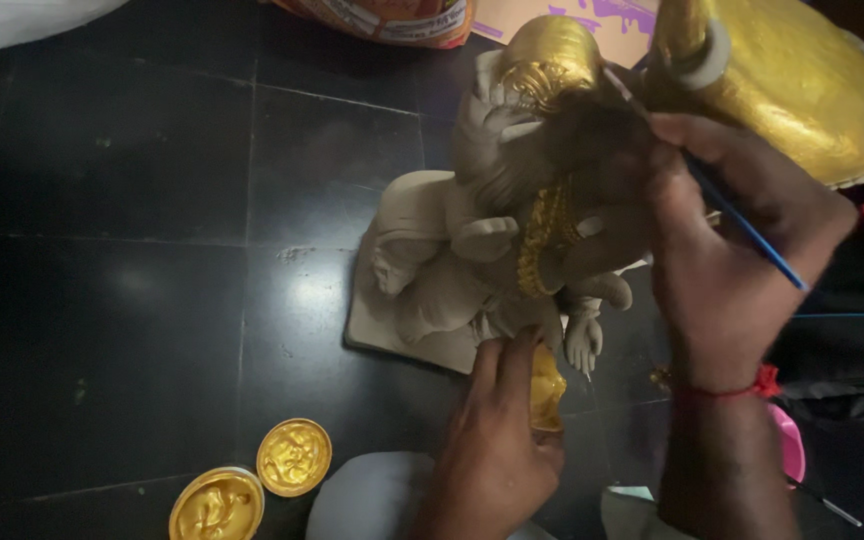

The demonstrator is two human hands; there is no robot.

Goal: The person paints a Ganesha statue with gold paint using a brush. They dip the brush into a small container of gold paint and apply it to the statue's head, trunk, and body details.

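A grey clay idol (462, 260) sits on the dark tiled floor, with a gold-painted crown and a gold necklace down its chest. My right hand (732, 240) holds a thin blue-handled paintbrush (742, 225) whose tip reaches the idol's head just below the crown. My left hand (497, 440) rests against the idol's base at the front and grips a small pot of gold paint (548, 392). A red thread is tied round my right wrist.
Two round lids coated in gold paint (294, 457) (217, 505) lie on the floor at the lower left. A large gold-painted figure (802, 80) stands at the upper right. A printed bag (392, 18) lies at the top edge. A pink object (790, 440) shows by my right forearm.
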